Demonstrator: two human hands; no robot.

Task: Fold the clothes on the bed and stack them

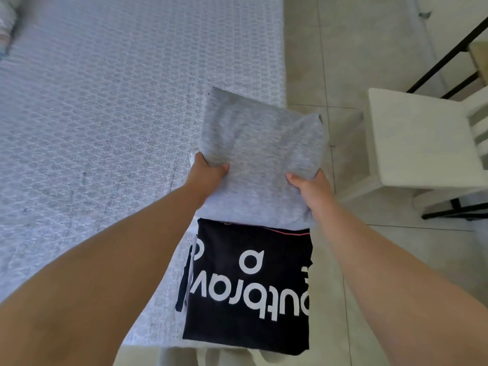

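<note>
A folded grey garment is held up over the bed's right edge. My left hand grips its near left side, thumb on top. My right hand grips its near right side the same way. Below it, nearer to me, a folded black shirt with white lettering lies at the corner of the bed, on top of other folded pieces whose dark edges show at its left. The grey garment's near edge overlaps the black shirt's far edge in view.
The bed, with its pale patterned cover, fills the left. A blurred bundle of cloth lies at its far left corner. A white chair stands on the tiled floor to the right, with a black metal frame behind it.
</note>
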